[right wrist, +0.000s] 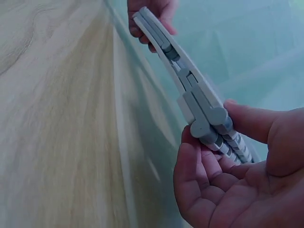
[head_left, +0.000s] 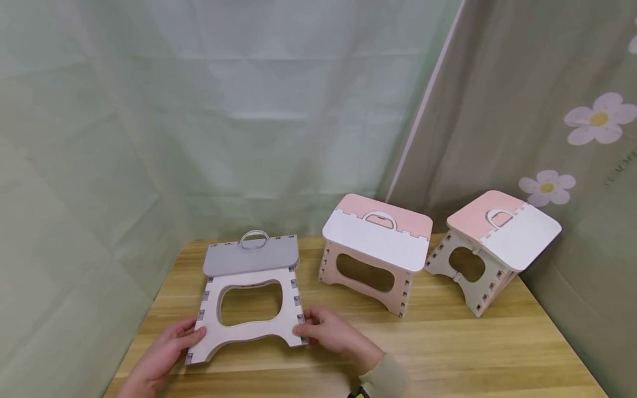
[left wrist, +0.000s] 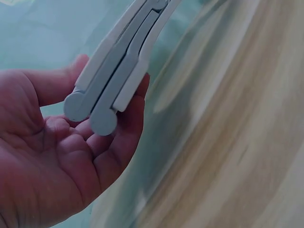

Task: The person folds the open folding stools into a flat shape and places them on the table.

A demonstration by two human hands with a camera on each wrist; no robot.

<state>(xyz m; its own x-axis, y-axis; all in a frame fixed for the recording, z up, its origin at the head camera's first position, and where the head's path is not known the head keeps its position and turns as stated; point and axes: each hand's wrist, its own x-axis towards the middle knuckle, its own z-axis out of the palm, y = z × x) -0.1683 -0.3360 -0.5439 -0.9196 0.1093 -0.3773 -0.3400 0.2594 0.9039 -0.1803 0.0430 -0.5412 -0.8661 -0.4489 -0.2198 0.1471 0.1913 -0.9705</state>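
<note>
A grey and white folding stool (head_left: pixel 254 329) is held tilted above the wooden table, its legs folded close together. Its grey seat half with a loop handle points away from me. My left hand (head_left: pixel 171 348) grips the stool's lower left corner, thumb on the white face. At the lower right corner my right hand (head_left: pixel 330 331) pinches the side edge. The left wrist view shows the left hand's fingers (left wrist: pixel 128 128) curled behind the stacked leg ends (left wrist: pixel 90 111). In the right wrist view, thumb and fingers (right wrist: pixel 190 185) hold the leg ends (right wrist: pixel 209 126) on the other side.
Two pink and white folding stools stand unfolded on the table (head_left: pixel 448 354): one (head_left: pixel 375 243) right of centre, another (head_left: pixel 497 243) farther right. Behind the table hangs a pale green curtain (head_left: pixel 278 110). A grey-green curtain with flowers (head_left: pixel 497 110) hangs on the right.
</note>
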